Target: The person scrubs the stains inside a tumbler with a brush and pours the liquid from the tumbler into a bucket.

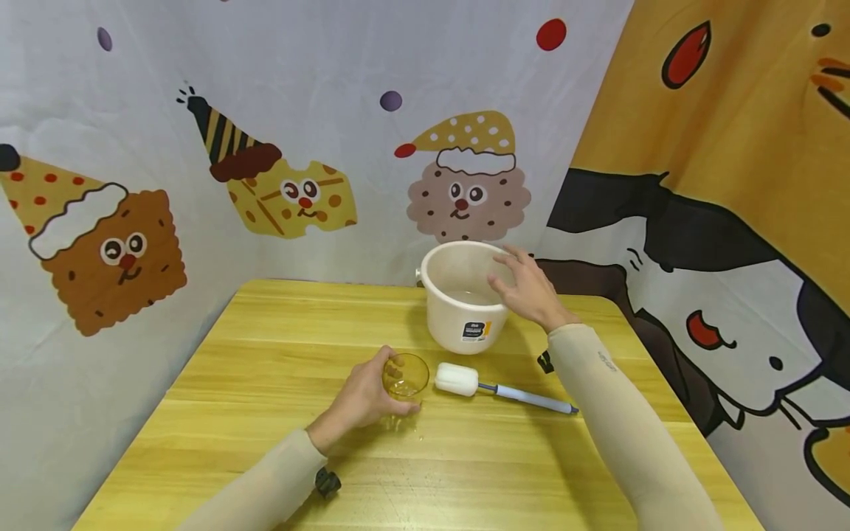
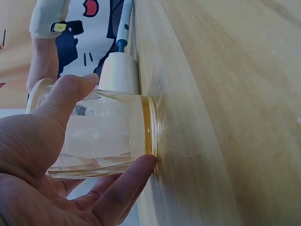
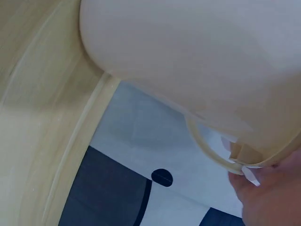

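My left hand (image 1: 364, 394) holds an amber-tinted clear glass cup (image 1: 408, 377), thumb on one side and fingers on the other. In the left wrist view the cup (image 2: 106, 129) stands against the tabletop, its yellow-edged end touching the wood. My right hand (image 1: 529, 292) is at the right rim of a white plastic bucket (image 1: 446, 324), fingers spread over the opening. From the right wrist, the bucket's wall (image 3: 188, 56) fills much of the view and hides most of the fingers. Between cup and bucket lies a sponge-headed bottle brush (image 1: 457, 379) with a pale blue handle.
Wet drops dot the wooden table (image 1: 265, 413) near the cup. The bucket stands towards the table's back edge, close to a printed cloth backdrop (image 1: 372, 243). The bucket's handle (image 3: 207, 148) hangs beside the right hand.
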The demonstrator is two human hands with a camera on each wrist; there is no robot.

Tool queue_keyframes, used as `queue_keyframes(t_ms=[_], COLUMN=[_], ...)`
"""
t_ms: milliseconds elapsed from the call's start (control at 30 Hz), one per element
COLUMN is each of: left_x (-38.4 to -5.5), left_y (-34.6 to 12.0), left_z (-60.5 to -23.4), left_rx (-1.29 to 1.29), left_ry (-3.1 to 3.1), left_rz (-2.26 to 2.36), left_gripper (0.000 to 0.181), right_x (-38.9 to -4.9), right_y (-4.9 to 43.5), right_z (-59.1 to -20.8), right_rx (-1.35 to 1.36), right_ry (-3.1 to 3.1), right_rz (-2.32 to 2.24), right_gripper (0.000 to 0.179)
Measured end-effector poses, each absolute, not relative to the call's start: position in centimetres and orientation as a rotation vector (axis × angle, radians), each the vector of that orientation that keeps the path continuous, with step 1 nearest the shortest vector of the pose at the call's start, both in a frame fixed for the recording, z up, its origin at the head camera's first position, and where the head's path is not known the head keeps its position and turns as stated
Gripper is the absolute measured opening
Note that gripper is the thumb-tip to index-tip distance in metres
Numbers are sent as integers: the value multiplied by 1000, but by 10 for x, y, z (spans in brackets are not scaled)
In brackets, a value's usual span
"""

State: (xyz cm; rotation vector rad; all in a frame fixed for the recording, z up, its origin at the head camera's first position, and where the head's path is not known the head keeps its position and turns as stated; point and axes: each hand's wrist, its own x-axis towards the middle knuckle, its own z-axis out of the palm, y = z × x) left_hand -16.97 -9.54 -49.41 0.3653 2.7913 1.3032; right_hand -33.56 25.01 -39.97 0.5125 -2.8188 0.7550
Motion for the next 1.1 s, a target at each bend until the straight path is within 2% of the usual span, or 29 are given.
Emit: queue_keyframes(t_ms=[433,1100], left_x=[-169,-167], left_y=[-94,-92], left_z=[-495,-491], left_rx=[344,298], left_ry=[2795,2758], left_rz=[1305,1284], left_gripper=[83,84], right_x=[-338,-337], right_y=[255,252], right_z=[-399,-398], right_rx=[529,564], right_ry=[-2982,-2971], right_rz=[619,471], right_gripper=[96,91])
